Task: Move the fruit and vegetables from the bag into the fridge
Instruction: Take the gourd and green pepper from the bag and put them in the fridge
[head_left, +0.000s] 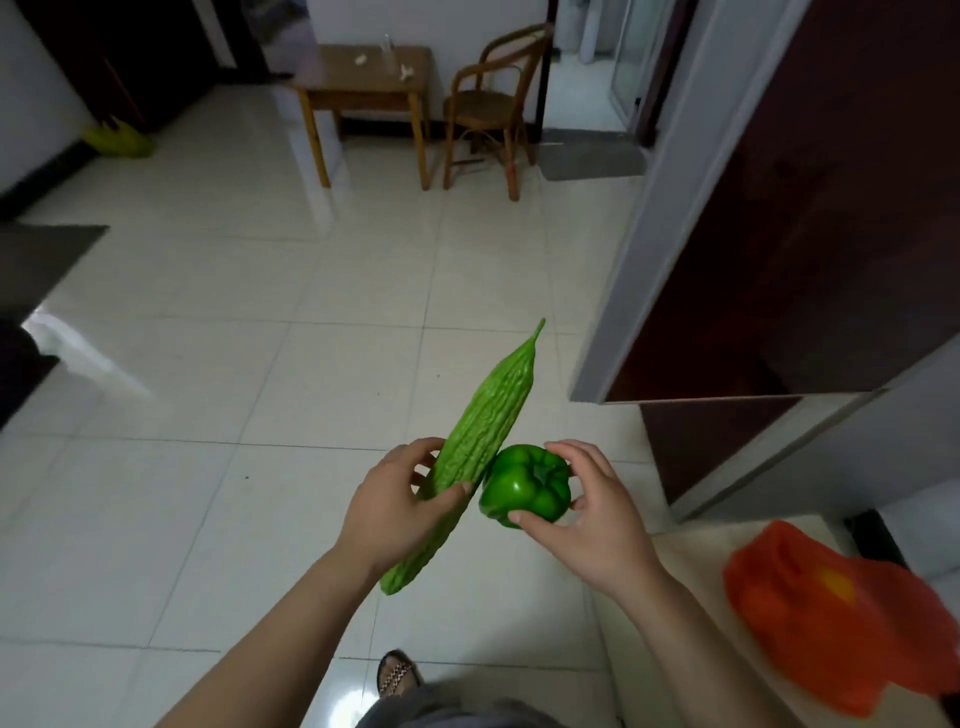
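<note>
1. Step in hand — carrying produce at lower centre: left hand (400, 512) grips the bitter gourd (480, 447); right hand (597, 519) pinches the green pepper (524, 486).
2. Orange bag (831, 618) lies lower right on the counter (691, 561).
3. Next — likely reaching the fridge (810, 218) at right; its door appears shut.

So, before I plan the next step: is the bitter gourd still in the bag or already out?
Out. The left hand holds the bitter gourd in the air, apart from the orange bag lying lower right.

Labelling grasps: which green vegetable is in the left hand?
The bitter gourd, long and bumpy, in the left hand. The round green pepper is in the right hand.
</note>
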